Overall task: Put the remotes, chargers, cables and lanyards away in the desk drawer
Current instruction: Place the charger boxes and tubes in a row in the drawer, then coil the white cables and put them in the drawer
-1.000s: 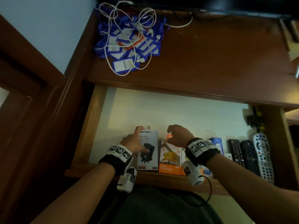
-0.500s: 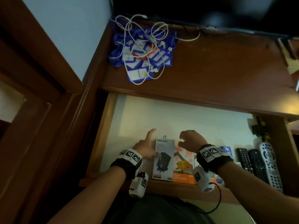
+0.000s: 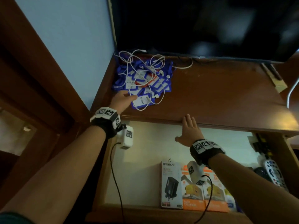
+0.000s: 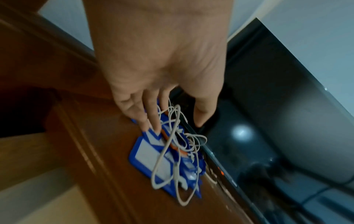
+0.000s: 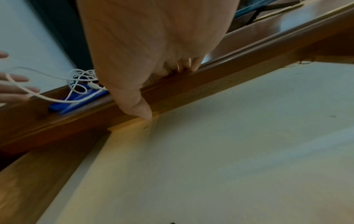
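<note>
A tangle of white cables (image 3: 146,73) lies on a heap of blue lanyards with badge holders (image 3: 142,88) at the back left corner of the desk top (image 3: 218,94). My left hand (image 3: 123,100) reaches over the heap's near left edge with fingers spread; its fingertips (image 4: 151,124) are at the lanyards (image 4: 153,154) and cables (image 4: 172,136). My right hand (image 3: 189,128) is flat, fingers straight, resting on the desk's front edge (image 5: 229,66) above the open drawer (image 3: 145,151). Boxed chargers (image 3: 170,183) and remotes (image 3: 273,172) lie in the drawer.
A dark screen (image 3: 202,26) stands at the back of the desk, just behind the heap. A wall (image 3: 64,38) and wooden frame (image 3: 32,70) close off the left. An orange charger box (image 3: 194,196) sits beside the white one at the drawer's front.
Both hands have left the charger boxes in the drawer. The left hand moved up to the lanyard heap; the right hand rose to the desk's front edge. The head view tilted up.
</note>
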Demonstrator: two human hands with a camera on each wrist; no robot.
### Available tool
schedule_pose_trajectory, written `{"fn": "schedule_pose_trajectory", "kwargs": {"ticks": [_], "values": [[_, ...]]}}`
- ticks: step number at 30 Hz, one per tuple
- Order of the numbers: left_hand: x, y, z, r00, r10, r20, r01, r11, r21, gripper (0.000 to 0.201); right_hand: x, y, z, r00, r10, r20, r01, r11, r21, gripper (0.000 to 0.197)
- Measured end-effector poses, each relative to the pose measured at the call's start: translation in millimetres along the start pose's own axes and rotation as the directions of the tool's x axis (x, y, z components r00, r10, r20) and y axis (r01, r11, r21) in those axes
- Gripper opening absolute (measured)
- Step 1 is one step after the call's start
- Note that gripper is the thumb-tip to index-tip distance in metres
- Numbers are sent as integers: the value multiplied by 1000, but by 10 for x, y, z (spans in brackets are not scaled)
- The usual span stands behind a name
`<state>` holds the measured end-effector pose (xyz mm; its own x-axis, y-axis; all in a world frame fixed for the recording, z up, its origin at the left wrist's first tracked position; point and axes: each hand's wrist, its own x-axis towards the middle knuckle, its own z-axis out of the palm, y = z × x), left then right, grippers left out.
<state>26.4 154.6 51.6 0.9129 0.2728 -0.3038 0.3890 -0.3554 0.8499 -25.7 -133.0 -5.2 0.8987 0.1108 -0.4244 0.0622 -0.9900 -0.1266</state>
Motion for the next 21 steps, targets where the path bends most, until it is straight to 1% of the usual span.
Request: {"fn": "schedule_pose_trajectory", "kwargs": {"ticks": [1,2,4,5,6,8,9,10,11,12,13,15,16,17,18,19,20,21], "values": [[37,24,-32,999,49,22,-49,998,25,21,-6,-3,11,1000,0,4,0,999,-39,108],[48,61,-69,994,107,20,-108,993,51,7,-11,8,23,1000,-4,1,4,997,-78,111],[43,170,-139,977,205,-54,-197,972,125,7,-20,48,-6,1000,-26,4,26,994,-106,110],[56,236,-180,967,238,-87,-229,967,108,7,-20,62,-57,999,-33,18,34,995,-93,108],[71,310,-215,956,272,-105,-268,962,57,6,-12,61,-125,999,-33,41,36,996,-77,104],[85,502,-285,934,339,-114,-345,938,-39,8,38,33,-333,995,-23,95,27,999,-38,87],[66,621,-323,918,380,-114,-387,921,-49,9,53,-10,-481,995,-19,102,23,999,-34,74],[51,755,-357,894,435,-108,-442,896,-52,11,80,-62,-634,995,-19,100,24,999,-49,62],[23,916,-387,867,489,-94,-495,867,-55,13,98,-131,-797,995,-24,93,30,997,-64,54],[-4,1078,-411,841,536,-68,-540,839,-68,15,99,-214,-982,996,-48,77,52,997,-61,51],[-30,1234,-431,818,573,-38,-574,815,-78,16,123,-303,-1164,996,-82,38,83,996,-34,51],[-79,1531,-458,773,635,7,-633,771,-73,19,131,-487,-1540,982,-146,-123,158,984,86,50],[-116,1673,-474,745,666,35,-664,745,-55,20,137,-568,-1719,959,-163,-231,205,964,170,54],[-159,1802,-488,712,699,63,-698,715,-40,21,133,-635,-1888,929,-140,-343,239,934,265,65],[-210,1920,-497,675,732,90,-732,680,-42,21,118,-694,-2050,901,-78,-426,254,892,375,79],[-262,2025,-502,638,761,116,-762,646,-45,21,90,-739,-2208,868,-31,-496,295,834,466,90],[-292,2099,-498,606,783,142,-785,617,-51,21,61,-783,-2347,845,-14,-535,349,772,532,96],[-316,2138,-489,583,796,162,-802,596,-41,21,17,-827,-2479,836,-32,-548,412,697,587,97]]}}
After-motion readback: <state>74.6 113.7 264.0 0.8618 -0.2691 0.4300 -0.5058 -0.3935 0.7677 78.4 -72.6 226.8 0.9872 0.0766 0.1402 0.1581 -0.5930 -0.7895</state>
